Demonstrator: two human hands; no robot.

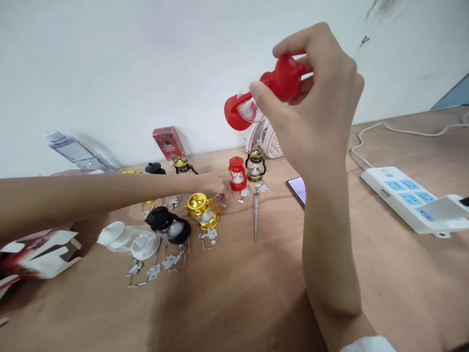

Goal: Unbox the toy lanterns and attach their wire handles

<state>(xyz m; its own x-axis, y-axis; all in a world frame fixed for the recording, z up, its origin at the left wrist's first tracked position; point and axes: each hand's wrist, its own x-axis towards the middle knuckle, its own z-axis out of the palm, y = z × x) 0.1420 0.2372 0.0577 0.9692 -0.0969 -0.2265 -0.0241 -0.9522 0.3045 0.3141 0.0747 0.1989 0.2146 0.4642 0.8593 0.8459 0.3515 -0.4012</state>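
Note:
Raised in front of the wall, my right hand (315, 98) is closed around a small red lantern (287, 78) with a clear globe, tilted on its side. My left hand (212, 186) reaches low across the table, its fingers pinched together at small parts beside a standing red lantern (237, 172); what they grip is too blurred to make out. A bronze lantern (255, 165) stands just right of that one. Nearer me are a gold lantern (202, 211), a black lantern (168, 225) and a white lantern (128, 239), with wire handles and small metal pieces before them.
A screwdriver (256, 215) lies mid-table, near a phone (297, 190). At right sits a white power strip (406, 198) with a cable. A red box (169, 143), clear bottle (75, 151) and pink bag (267, 139) line the wall. An opened carton (44, 254) is at left.

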